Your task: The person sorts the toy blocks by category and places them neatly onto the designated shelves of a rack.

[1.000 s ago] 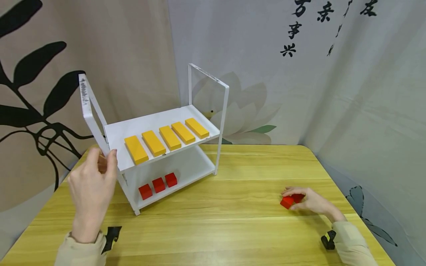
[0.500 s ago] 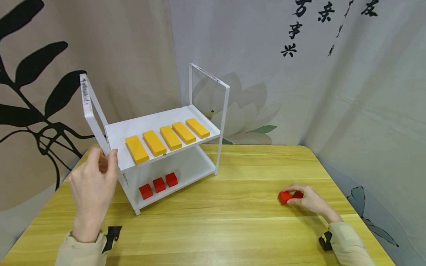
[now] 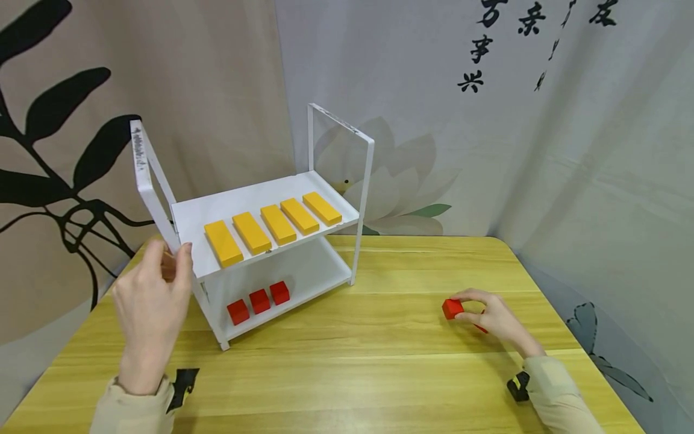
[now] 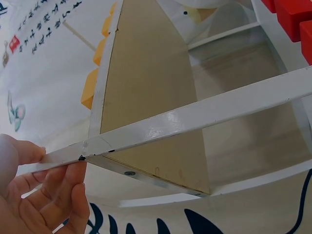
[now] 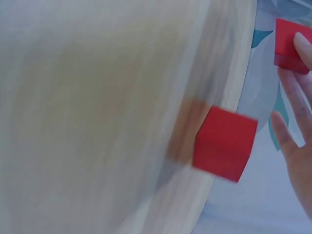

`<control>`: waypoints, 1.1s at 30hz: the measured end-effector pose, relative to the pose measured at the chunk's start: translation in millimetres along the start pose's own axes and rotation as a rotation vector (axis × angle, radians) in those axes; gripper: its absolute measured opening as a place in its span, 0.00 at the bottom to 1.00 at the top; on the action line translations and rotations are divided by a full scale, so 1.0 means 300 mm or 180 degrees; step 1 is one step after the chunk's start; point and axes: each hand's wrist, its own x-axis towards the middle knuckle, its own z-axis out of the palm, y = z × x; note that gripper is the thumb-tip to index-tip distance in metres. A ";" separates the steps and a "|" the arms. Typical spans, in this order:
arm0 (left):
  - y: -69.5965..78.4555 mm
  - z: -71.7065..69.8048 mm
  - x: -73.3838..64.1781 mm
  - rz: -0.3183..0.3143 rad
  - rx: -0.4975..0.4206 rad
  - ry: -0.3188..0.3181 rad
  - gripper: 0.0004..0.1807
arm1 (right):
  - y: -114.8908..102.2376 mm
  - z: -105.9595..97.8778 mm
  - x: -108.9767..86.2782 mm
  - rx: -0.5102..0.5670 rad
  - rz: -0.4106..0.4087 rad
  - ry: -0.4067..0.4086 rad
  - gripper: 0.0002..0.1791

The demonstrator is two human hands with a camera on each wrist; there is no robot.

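My left hand (image 3: 153,307) pinches the near left upright of a white two-tier shelf (image 3: 203,205); the left wrist view shows thumb and fingers on either side of the white bar (image 4: 165,124). On the right, my right hand (image 3: 496,316) holds a red cube (image 3: 452,308) between thumb and fingertips, raised off the table. A second red cube (image 5: 225,144) rests on the table, mostly hidden behind this hand in the head view. Several yellow blocks (image 3: 278,224) lie in a row on the upper tier. Three red cubes (image 3: 259,301) stand along the lower tier's front.
The wooden table (image 3: 347,374) spans the front, with its right edge close to the right forearm. Patterned curtains (image 3: 401,72) hang behind it. The shelf's tall side frames (image 3: 368,169) rise above the upper tier at both ends.
My right hand has lifted one red cube from beside the other and carried it leftward and slightly away from me. The left hand stays on the shelf's upright.
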 end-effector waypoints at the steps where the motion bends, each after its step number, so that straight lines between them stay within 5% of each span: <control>1: 0.000 0.000 0.000 0.0001 0.0000 -0.0001 0.16 | -0.005 0.004 0.007 -0.0006 -0.0033 0.0024 0.20; 18: -0.002 0.001 0.000 0.0053 -0.0007 0.0057 0.16 | -0.148 0.093 0.135 0.0124 -0.0416 0.0383 0.20; 27: -0.004 0.001 -0.001 0.0063 -0.0032 0.0072 0.16 | -0.229 0.151 0.204 0.0473 -0.0316 0.0411 0.20; 33: -0.003 0.000 -0.002 0.0053 -0.0015 0.0056 0.16 | -0.277 0.202 0.260 0.0609 -0.0626 0.0513 0.19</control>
